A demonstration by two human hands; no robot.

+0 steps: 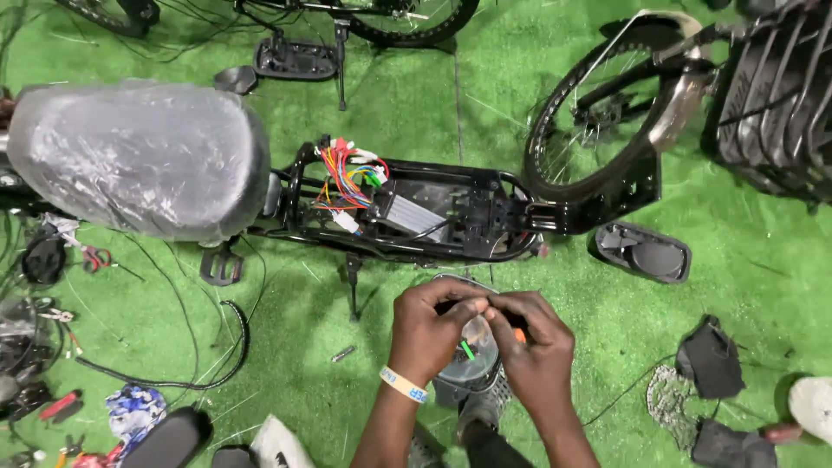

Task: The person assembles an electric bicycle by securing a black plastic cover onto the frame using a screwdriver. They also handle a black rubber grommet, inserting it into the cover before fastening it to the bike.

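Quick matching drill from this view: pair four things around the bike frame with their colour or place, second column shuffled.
Things:
1. seat
2. wire bundle
3. wristband
4. wheel

Descriptions:
A. on the left hand's wrist
B. wrapped in clear plastic, left of the frame
C. upper right, with a black tyre
D. red, yellow, green and blue, inside the frame

Pairs: 1-B, 2-D, 3-A, 4-C

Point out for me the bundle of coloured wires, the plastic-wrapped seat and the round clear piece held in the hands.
Bundle of coloured wires (347,173), head view: on the red strands at the frame's front.
Plastic-wrapped seat (139,156), head view: middle of its top.
Round clear piece (472,355), head view: on its clear face below the hands.
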